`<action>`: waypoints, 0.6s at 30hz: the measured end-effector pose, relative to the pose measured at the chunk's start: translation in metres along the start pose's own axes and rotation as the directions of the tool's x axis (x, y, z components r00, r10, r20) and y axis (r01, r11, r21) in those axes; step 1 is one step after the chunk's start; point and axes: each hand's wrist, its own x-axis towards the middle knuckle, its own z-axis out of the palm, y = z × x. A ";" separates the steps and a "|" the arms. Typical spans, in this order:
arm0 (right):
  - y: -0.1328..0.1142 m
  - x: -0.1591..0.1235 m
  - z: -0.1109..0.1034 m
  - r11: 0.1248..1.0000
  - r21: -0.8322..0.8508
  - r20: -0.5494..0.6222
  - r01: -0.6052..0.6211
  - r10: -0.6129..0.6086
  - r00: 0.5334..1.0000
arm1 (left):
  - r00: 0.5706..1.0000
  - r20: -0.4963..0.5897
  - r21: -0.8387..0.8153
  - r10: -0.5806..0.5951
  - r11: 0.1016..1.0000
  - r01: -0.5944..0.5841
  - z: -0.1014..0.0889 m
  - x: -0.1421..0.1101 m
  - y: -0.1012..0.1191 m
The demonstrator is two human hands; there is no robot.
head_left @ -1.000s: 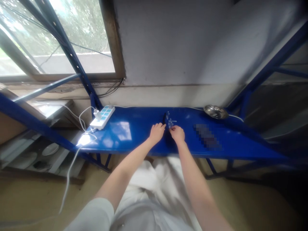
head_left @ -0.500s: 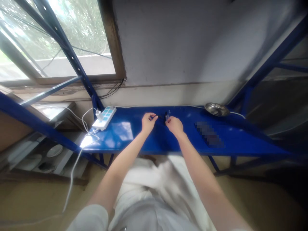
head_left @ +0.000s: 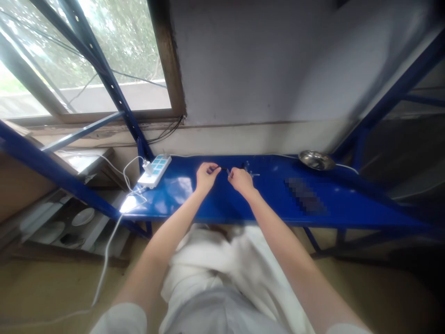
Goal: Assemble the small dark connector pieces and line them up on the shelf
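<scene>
My left hand [head_left: 206, 178] is closed in a pinch over the blue table, holding one end of a thin dark piece [head_left: 223, 169]. Close on its right, my right hand [head_left: 241, 180] pinches a small pale, see-through piece [head_left: 228, 172] against the other end of the dark piece. Whether the two pieces are joined cannot be made out at this size. Several small clear pieces [head_left: 253, 174] lie on the table just behind and to the right of my right hand, partly hidden by it.
A white power strip [head_left: 156, 170] with a plugged-in white cord lies at the table's left end. Farther right are a shiny metal bowl [head_left: 316, 160] and a blurred-out dark flat object [head_left: 306, 195]. Blue metal posts frame the blue table [head_left: 361, 204], with a wall behind.
My right hand has moved left, closer to my left hand, bringing the pale piece to the dark one. More of the clear pieces on the table now shows. The view has shifted slightly.
</scene>
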 end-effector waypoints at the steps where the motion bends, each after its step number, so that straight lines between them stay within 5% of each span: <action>1: -0.001 0.000 0.000 1.000 -0.009 0.001 0.009 -0.009 1.000 | 1.000 0.002 0.020 0.021 1.000 -0.021 -0.001 0.000 0.001; 7: -0.007 -0.001 -0.006 0.998 -0.027 -0.003 0.054 -0.054 0.999 | 0.953 0.118 0.259 0.278 0.918 -0.300 -0.009 -0.009 0.002; 11: -0.012 -0.002 -0.010 0.998 0.010 -0.005 0.061 -0.061 0.998 | 0.913 0.226 0.320 0.341 0.859 -0.400 -0.009 -0.018 -0.001; 14: -0.012 -0.003 -0.010 0.997 0.044 -0.025 0.071 -0.070 0.997 | 0.935 0.187 0.220 0.303 0.914 -0.340 -0.006 -0.018 -0.002; 18: -0.013 -0.003 -0.009 0.988 0.087 -0.052 0.125 -0.120 0.991 | 0.989 0.101 0.021 0.107 0.994 -0.109 -0.004 -0.011 0.003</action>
